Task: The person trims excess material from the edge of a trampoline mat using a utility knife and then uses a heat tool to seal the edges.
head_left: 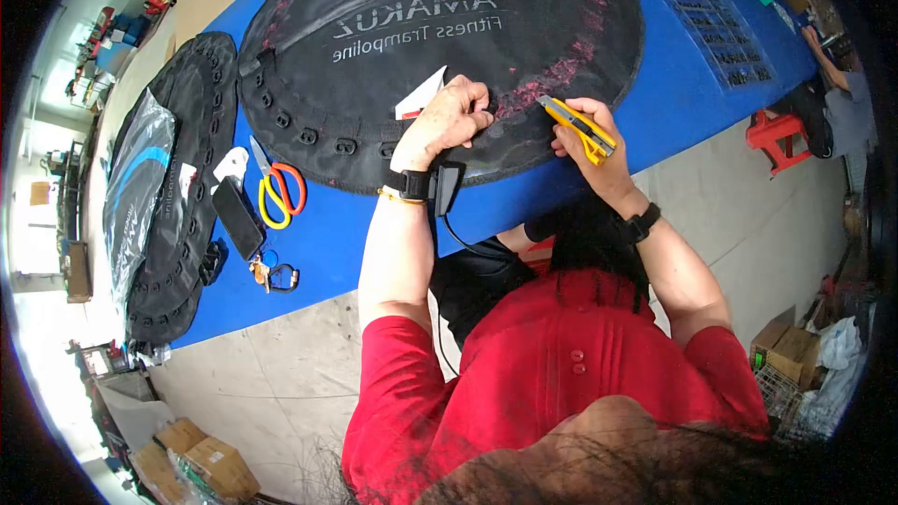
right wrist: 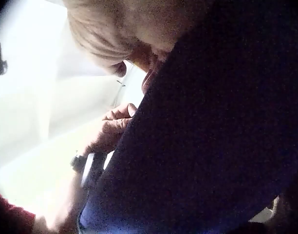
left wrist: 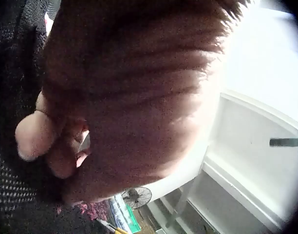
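A round black trampoline mat [head_left: 393, 84] with "AMAKUZ Fitness Trampoline" lettering lies on a blue table. Pink thread bits [head_left: 561, 70] run in a band along its right side. My left hand [head_left: 447, 117] rests low over the near part, thumb and fingers curled and pinching at the mat's seam where the pink band begins; what lies between the fingertips is hidden. In my right hand [head_left: 599, 145] is a yellow utility knife [head_left: 571, 120], its blade pointing up-left over the pink bits. In the left wrist view, curled fingers [left wrist: 37, 134] stand close against black mesh.
Left of the mat lie red-and-yellow-handled scissors [head_left: 276, 187], a phone [head_left: 238, 217] and keys [head_left: 262, 273]. Another black mat [head_left: 201, 103] with a plastic-wrapped one is at the table's left end. A wire grid [head_left: 702, 14] and a red stool [head_left: 774, 138] are at right.
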Available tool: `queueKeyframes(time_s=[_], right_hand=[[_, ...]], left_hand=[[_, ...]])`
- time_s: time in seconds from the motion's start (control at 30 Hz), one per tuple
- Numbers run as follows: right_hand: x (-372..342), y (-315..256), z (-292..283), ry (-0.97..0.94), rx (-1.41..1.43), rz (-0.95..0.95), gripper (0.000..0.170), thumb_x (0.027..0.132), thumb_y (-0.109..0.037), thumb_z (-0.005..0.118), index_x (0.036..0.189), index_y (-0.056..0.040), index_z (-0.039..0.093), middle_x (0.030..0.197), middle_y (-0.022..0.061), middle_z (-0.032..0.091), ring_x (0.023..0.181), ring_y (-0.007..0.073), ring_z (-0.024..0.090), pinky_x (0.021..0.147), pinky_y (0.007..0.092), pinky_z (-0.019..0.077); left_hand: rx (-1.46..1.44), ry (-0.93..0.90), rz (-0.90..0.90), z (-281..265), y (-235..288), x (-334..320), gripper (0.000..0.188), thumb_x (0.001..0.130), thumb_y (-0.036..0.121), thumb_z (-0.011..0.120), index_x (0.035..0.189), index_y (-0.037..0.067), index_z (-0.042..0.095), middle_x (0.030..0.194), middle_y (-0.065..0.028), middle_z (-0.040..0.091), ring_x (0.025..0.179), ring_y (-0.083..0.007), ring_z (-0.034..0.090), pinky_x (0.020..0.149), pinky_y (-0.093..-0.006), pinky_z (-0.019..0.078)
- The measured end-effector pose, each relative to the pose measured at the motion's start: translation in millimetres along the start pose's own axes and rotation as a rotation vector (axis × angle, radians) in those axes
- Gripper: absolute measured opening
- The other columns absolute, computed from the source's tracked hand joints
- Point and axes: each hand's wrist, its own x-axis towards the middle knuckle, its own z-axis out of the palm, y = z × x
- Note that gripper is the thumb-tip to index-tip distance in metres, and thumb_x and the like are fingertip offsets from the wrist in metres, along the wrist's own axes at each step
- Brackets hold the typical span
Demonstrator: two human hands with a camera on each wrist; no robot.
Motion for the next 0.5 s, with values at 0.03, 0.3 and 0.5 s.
queueKeyframes(time_s=[0.03, 0.3, 0.5], right_hand=[[-0.3, -2.0, 0.2, -0.006, -0.004, -0.004, 0.038, 0.100, -0.006, 0.071, 0.134, -0.0063, 0.053, 0.106, 0.0052, 0.069, 0.087, 0.0113, 0.071, 0.075, 0.0273, 0.0620], [1.1, 5.8, -1.4, -0.043, -0.050, -0.094, 0.035, 0.099, -0.003, 0.071, 0.131, -0.0060, 0.058, 0.105, 0.0039, 0.069, 0.089, 0.0111, 0.071, 0.075, 0.0273, 0.0615], [1.5, 6.1, -0.4, -0.031, 0.042, -0.030, 0.034, 0.100, -0.002, 0.069, 0.132, -0.0054, 0.057, 0.110, 0.0052, 0.069, 0.088, 0.0113, 0.071, 0.074, 0.0270, 0.0619]], left_hand=[[-0.022, -0.010, -0.015, -0.1, -1.6, 0.7, 0.024, 0.090, 0.005, 0.075, 0.083, 0.003, 0.052, 0.099, -0.0067, 0.048, 0.067, -0.0149, 0.061, 0.051, -0.0254, 0.0546], [-0.086, -0.027, -0.090, -0.9, -1.4, 3.1, 0.022, 0.096, 0.004, 0.069, 0.084, 0.005, 0.050, 0.093, -0.0039, 0.048, 0.057, -0.0117, 0.060, 0.051, -0.0257, 0.0530], [-0.068, 0.001, -0.100, -1.9, 8.1, -1.1, 0.022, 0.097, 0.005, 0.069, 0.085, 0.005, 0.049, 0.093, -0.0038, 0.049, 0.055, -0.0124, 0.060, 0.053, -0.0280, 0.0521]])
